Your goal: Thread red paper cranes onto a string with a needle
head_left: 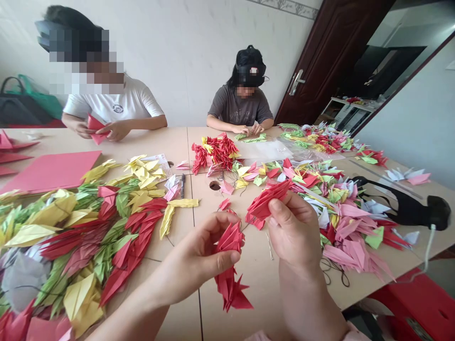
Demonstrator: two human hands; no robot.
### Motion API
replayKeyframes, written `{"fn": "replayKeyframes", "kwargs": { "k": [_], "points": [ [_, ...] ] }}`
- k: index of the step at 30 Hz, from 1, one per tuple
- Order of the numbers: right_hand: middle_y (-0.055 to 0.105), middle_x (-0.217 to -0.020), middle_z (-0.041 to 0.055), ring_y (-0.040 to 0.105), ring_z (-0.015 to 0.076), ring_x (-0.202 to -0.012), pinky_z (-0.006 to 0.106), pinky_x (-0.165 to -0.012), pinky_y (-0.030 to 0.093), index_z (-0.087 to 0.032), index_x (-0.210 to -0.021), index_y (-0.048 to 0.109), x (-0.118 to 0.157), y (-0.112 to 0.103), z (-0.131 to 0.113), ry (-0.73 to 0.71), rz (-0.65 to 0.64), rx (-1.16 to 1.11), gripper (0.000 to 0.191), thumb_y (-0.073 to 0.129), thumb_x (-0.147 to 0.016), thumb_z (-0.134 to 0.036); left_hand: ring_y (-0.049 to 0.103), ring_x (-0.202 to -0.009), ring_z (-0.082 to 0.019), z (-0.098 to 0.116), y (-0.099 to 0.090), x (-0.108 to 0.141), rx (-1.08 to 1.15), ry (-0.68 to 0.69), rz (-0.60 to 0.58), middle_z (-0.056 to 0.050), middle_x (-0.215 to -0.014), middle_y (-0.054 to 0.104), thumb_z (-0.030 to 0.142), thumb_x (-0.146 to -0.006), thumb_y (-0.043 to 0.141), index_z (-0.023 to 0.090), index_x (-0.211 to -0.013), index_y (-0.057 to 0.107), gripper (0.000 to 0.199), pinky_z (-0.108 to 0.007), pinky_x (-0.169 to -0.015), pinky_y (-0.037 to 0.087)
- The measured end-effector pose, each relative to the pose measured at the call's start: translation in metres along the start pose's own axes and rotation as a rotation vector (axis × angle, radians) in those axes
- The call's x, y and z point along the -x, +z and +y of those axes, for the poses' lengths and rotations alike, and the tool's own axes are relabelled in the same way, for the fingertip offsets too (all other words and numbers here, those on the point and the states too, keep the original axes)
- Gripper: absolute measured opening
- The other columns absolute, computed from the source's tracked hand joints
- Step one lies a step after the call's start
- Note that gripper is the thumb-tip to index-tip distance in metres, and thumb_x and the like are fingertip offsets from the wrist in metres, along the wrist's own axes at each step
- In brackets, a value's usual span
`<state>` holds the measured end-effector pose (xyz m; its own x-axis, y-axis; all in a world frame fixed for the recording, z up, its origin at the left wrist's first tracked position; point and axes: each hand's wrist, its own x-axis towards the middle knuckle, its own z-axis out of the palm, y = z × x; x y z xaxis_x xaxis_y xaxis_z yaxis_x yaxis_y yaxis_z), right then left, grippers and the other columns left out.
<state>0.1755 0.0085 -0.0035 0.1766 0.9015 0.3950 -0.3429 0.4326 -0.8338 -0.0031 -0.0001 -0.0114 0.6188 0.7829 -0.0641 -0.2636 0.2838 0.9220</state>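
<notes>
Near the centre of the head view, my left hand (pixel 209 258) is closed round a red folded-paper string (pixel 231 284), whose lower part hangs down over the table. To its right and slightly higher, my right hand (pixel 295 227) pinches a bundle of red folded paper (pixel 268 196) between thumb and fingers. The two hands are apart. Just beyond them, small red pieces lie on the table. A yellow folded strip (pixel 181 203) rests to the left of my hands.
Heaps of coloured folded paper (pixel 85 237) cover the left side, with more (pixel 348 218) on the right. Pink sheets (pixel 57 170) lie at left. A black strapped device (pixel 408 203) is at far right. Two people sit across the table (pixel 234 327), handling paper.
</notes>
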Motion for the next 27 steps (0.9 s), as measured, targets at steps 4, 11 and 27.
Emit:
{"fn": "replayKeyframes", "kwargs": {
  "k": [4,11,27],
  "points": [
    [0.053,-0.056,-0.0045,0.040,0.0093,-0.048,0.026,-0.050,0.041,-0.022,-0.062,0.061,-0.0021,0.0009,-0.0021,-0.018,0.037,0.010,0.026,0.077,-0.078,-0.034,0.057,-0.084,-0.014,0.0029,-0.0030,0.0021,-0.017,0.031,0.024,-0.006,-0.095,0.064,0.034,-0.090,0.062,0.019,-0.105,0.062,0.021,-0.024,-0.074,0.046],
    [0.067,-0.070,-0.0012,0.058,0.0130,-0.059,0.028,-0.055,0.049,-0.025,-0.078,0.071,0.0023,-0.0004,0.0015,-0.005,-0.177,-0.071,0.008,0.074,-0.083,-0.030,0.061,-0.068,-0.013,0.0029,-0.0026,0.0033,0.268,-0.126,0.064,-0.002,-0.077,0.062,0.033,-0.081,0.072,0.017,-0.089,0.066,0.019,-0.026,-0.067,0.053],
    [0.056,-0.057,-0.0040,0.048,0.0096,-0.051,0.025,-0.053,0.045,-0.024,-0.075,0.073,0.0018,0.0032,0.0044,-0.008,-0.100,-0.098,0.009,0.076,-0.081,-0.030,0.048,-0.072,-0.008,-0.0032,-0.0005,0.0045,0.241,-0.065,-0.160,0.000,-0.088,0.054,0.034,-0.069,0.084,0.027,-0.113,0.066,0.048,-0.018,-0.067,0.050]
  ]
}}
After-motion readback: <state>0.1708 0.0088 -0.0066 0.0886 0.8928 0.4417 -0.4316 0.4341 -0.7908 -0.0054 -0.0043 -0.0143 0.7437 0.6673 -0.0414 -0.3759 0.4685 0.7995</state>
